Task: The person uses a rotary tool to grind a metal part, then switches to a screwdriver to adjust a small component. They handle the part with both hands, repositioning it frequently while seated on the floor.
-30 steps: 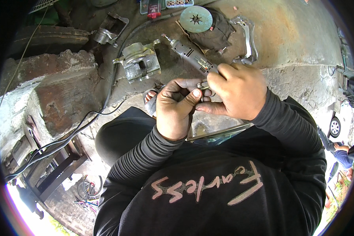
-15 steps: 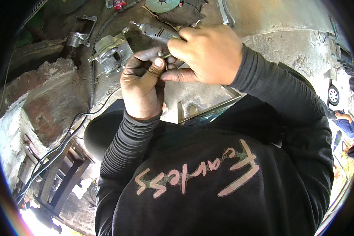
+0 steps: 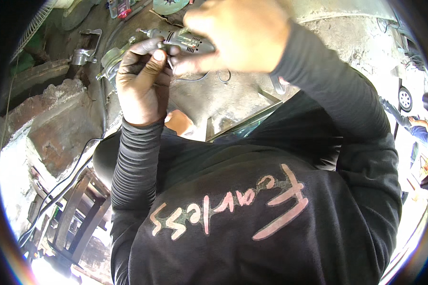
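Pinching with the left hand (image 3: 140, 90), thumb against fingers, and showing a small metal part (image 3: 161, 46) at the tips. Then straight across to the right hand (image 3: 245, 40), blurred, with thumb and forefinger apart, just to the right of that part; can't tell whether gripping anything. Sitting right in the left grip, so up and to the left of the right thumb tip, closer to the left hand than the right; on long axis, no call, too small and too covered. Just beyond both hands, a grey rotary tool (image 3: 188, 42), slanting from upper left down toward the right palm. Off left, half tucked behind the left fingers, a metal caliper (image 3: 111, 59); farther left, a second metal bracket (image 3: 83, 56).
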`<state>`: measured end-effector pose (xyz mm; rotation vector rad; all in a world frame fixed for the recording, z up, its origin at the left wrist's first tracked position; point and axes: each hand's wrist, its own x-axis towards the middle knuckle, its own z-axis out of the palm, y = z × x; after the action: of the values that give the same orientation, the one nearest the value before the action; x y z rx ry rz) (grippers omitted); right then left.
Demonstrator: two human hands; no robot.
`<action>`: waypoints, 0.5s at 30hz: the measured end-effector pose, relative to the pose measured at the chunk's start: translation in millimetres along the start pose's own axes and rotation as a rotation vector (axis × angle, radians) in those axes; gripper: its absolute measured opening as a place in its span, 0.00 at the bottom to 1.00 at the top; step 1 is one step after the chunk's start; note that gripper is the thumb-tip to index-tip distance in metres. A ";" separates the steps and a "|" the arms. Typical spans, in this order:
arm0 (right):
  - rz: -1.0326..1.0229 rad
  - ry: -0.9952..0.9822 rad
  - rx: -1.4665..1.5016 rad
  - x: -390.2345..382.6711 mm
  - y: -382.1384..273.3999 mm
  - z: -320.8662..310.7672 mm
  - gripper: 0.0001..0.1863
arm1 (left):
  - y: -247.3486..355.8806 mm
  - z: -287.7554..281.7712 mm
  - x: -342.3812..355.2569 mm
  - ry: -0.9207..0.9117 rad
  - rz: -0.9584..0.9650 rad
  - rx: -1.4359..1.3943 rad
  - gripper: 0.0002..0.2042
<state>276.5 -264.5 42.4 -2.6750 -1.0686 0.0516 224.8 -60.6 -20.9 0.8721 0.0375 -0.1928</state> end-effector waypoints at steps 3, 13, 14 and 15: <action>0.080 0.193 0.061 -30.4 32.5 -32.1 0.29 | -1.8 -10.6 15.7 0.000 -0.065 -0.023 0.09; 0.723 0.093 0.222 -191.7 71.1 -38.3 0.21 | -81.6 -31.6 22.1 -0.059 -0.483 0.657 0.10; 0.619 -0.144 0.201 -198.8 71.5 -39.3 0.20 | -92.6 -31.0 18.5 -0.112 -0.509 0.698 0.09; 0.498 -0.164 0.249 -202.1 69.8 -37.5 0.21 | -101.7 -30.5 15.2 -0.164 -0.545 0.801 0.08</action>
<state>180.9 -459.3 48.3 -2.6652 -0.3757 0.4694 222.5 -103.3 -119.2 1.6313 0.0455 -0.8274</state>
